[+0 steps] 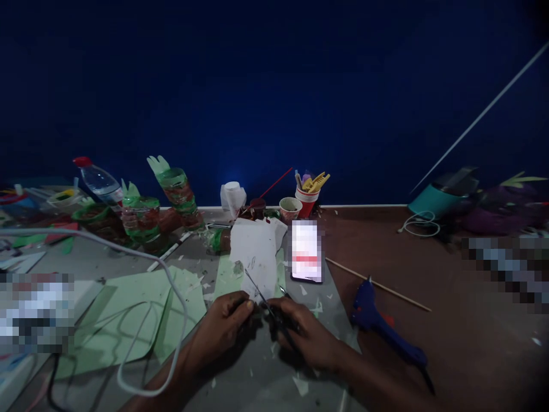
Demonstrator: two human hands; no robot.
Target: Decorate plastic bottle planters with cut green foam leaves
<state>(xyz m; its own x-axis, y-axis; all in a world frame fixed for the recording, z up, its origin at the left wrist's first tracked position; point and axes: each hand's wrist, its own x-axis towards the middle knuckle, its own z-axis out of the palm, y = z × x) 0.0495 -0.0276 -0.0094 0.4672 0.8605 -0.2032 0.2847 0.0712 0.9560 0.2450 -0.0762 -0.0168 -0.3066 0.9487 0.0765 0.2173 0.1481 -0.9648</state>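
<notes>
My left hand [231, 317] is closed, thumb and fingers pressed together close to my right hand. Whatever is between its fingertips is too dark and small to name. My right hand [306, 329] is closed around a long, thin, dark pointed tool [258, 288], which slants up to the left. A second short metallic tip [283, 290] shows just beyond the right fingers; I cannot tell whether it belongs to the same tool. Past the hands lies a white paper sheet [253, 249] with small dark marks, on top of light green paper [223, 277].
A lit phone [306, 252] lies beyond my right hand. To the right are a blue glue gun [381, 326] and a wooden stick [398, 294]. A white cable [182, 297] loops over green sheets [128, 320]. Cups, a bottle [100, 182] and painted crafts [141, 220] line the back.
</notes>
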